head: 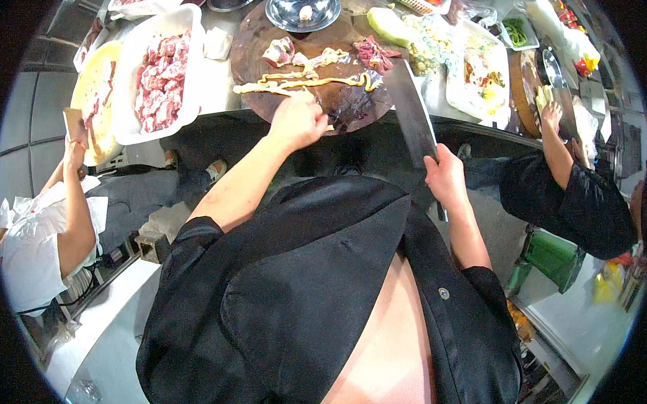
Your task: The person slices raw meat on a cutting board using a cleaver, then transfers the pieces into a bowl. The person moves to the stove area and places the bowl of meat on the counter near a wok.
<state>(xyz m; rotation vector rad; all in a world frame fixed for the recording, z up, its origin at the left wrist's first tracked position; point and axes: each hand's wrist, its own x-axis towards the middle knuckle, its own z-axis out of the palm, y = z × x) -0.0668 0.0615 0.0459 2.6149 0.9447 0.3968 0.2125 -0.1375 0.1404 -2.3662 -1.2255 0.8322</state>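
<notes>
My right hand (445,172) is closed on the handle of a wide cleaver (409,106), whose blade tip points up toward the round wooden chopping block (254,34). My left hand (299,121) is at the block's near edge, fingers curled at the end of long yellowish poultry intestines (327,83); whether it grips them I cannot tell. Behind these lie a gizzard-like piece (279,52) on the left and dark red offal (372,54) on the right, beside the cleaver's tip. A metal bowl (330,15) with a small pale piece inside sits on the block's far part.
On the left stand a white tub (194,42) of chopped raw meat and a round yellow board (109,50). Cut cabbage (388,27) and a white tray (501,74) of scraps lie right. Co-workers hold cleavers at far left (67,193) and right (564,194).
</notes>
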